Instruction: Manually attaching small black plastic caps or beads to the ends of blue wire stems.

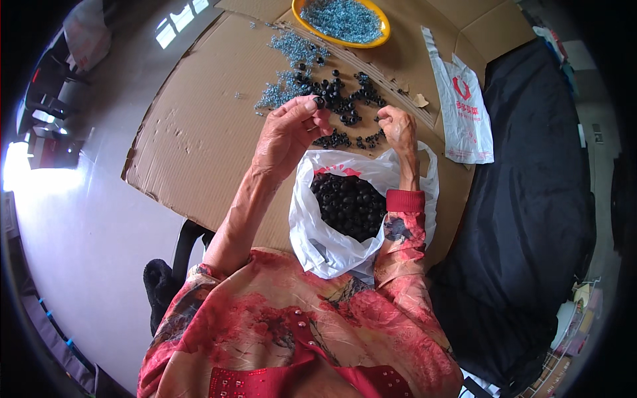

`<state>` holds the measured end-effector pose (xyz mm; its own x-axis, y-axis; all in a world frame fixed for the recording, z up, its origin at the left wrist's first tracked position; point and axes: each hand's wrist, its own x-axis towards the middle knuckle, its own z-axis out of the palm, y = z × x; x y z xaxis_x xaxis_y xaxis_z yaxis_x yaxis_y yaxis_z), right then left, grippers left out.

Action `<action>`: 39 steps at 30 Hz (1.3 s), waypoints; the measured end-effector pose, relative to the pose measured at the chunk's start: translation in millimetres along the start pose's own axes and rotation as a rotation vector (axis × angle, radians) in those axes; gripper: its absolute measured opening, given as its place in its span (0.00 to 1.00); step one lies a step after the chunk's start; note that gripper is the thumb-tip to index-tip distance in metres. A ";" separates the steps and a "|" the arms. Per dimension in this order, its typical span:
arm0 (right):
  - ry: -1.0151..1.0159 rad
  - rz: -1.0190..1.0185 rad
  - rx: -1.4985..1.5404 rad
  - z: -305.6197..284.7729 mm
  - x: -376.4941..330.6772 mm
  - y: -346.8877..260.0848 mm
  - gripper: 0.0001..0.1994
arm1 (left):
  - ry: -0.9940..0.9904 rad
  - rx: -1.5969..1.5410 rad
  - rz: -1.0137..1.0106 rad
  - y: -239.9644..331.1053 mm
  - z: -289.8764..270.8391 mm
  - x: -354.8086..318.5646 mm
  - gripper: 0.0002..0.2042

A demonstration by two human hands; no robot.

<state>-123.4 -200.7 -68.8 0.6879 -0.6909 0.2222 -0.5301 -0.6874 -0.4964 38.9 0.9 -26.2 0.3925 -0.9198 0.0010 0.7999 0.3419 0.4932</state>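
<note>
My left hand (286, 132) is raised over the cardboard and pinches a round black bead (318, 103) between thumb and fingertips. To its right my right hand (400, 132) has its fingers pressed together; whatever they hold is too small to make out. Beyond and between both hands, loose black beads (338, 99) lie scattered in clusters. Small clear-blue beads (296, 50) are spread farther back and to the left of them. Close to my body, below the hands, an open white plastic bag (306, 229) holds a heap of black beads (352, 204).
A yellow bowl (387, 26) full of blue beads stands at the back of the cardboard sheet (192, 142). On the right lies a flat white plastic bag (464, 123) with red print. Black cloth (531, 199) covers something along the right side.
</note>
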 end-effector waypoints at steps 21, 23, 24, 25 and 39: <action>-0.141 0.065 1.519 -36.7 -5.0 -78.0 0.09 | -0.009 0.025 -0.112 -20.5 27.0 1.4 0.08; -0.162 0.035 1.570 -36.5 -6.5 -83.0 0.08 | -0.031 0.017 -0.103 -17.7 33.3 1.0 0.08; -0.183 0.006 1.617 -36.8 -6.8 -85.1 0.08 | -0.033 0.018 -0.101 -17.6 33.2 1.1 0.08; -0.184 0.003 1.617 -37.3 -6.6 -87.7 0.08 | -0.047 0.010 -0.097 -17.6 32.5 1.1 0.08; -0.124 -0.111 1.431 -53.4 -9.2 -116.9 0.10 | -0.092 -0.029 -0.068 -8.8 39.2 -5.0 0.09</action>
<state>-94.3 -126.0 31.9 0.7691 -0.5750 0.2791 0.4204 0.1261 -0.8985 12.2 -5.1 3.5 0.2942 -0.9545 0.0487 0.8367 0.2818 0.4697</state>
